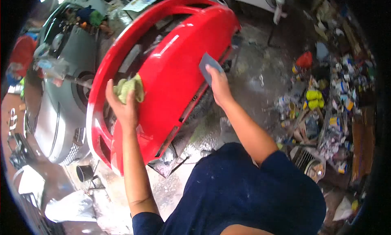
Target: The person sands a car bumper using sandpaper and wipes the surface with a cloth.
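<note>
A glossy red car bumper (pixel 181 60) lies at a slant in front of me, raised off the floor. My left hand (pixel 124 109) is closed around a crumpled yellow-green cloth (pixel 131 87), over the left part of the bumper. Above the bumper's right edge, my right hand (pixel 219 86) pinches a dark grey sheet of sandpaper (pixel 207 66) between thumb and fingers. Whether the cloth or the sheet touches the red surface, I cannot tell.
A silver car (pixel 53 117) stands close on the left. Below it are a black bucket (pixel 84 173) and a white sack (pixel 70 207). Cans, bottles and scraps crowd the right side, with yellow-green bottles (pixel 313 99) among them. A fan (pixel 278 7) stands at the back.
</note>
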`<action>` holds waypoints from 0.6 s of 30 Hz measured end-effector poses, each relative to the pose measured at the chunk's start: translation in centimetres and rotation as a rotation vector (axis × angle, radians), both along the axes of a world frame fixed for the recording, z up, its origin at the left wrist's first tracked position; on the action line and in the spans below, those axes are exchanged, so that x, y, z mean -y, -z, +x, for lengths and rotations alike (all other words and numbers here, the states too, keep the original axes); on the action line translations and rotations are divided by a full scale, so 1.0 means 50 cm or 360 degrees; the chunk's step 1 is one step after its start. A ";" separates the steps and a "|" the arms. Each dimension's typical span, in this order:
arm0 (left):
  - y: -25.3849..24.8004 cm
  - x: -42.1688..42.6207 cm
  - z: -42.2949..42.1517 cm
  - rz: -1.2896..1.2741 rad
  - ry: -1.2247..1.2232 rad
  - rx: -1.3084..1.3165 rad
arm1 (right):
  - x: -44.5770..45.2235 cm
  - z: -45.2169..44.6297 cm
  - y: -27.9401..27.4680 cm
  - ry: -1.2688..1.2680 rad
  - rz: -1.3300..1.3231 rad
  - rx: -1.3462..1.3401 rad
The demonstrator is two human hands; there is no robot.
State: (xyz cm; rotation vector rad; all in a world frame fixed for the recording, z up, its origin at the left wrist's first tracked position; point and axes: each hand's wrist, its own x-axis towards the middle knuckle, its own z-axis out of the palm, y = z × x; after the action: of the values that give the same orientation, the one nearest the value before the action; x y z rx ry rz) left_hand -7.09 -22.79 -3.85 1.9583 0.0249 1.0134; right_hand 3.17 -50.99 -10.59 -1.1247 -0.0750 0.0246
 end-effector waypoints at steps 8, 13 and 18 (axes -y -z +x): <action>-0.064 -0.001 -0.030 0.0278 -0.0062 -0.0184 | -0.105 -0.049 -0.208 -0.0967 0.0019 0.0217; -0.081 0.061 -0.097 -0.0223 0.0245 -0.0516 | -0.147 0.007 -0.255 -0.1329 -0.0293 0.0358; -0.072 0.199 -0.072 -0.0523 -0.0086 -0.0751 | -0.172 0.073 -0.215 -0.1640 -0.0596 0.1230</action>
State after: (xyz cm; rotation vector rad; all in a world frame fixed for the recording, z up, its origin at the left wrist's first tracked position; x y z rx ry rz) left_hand -10.69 -32.76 -0.27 1.8518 0.4791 0.5193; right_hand 6.80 -42.40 0.17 -1.3042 -1.3791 0.5395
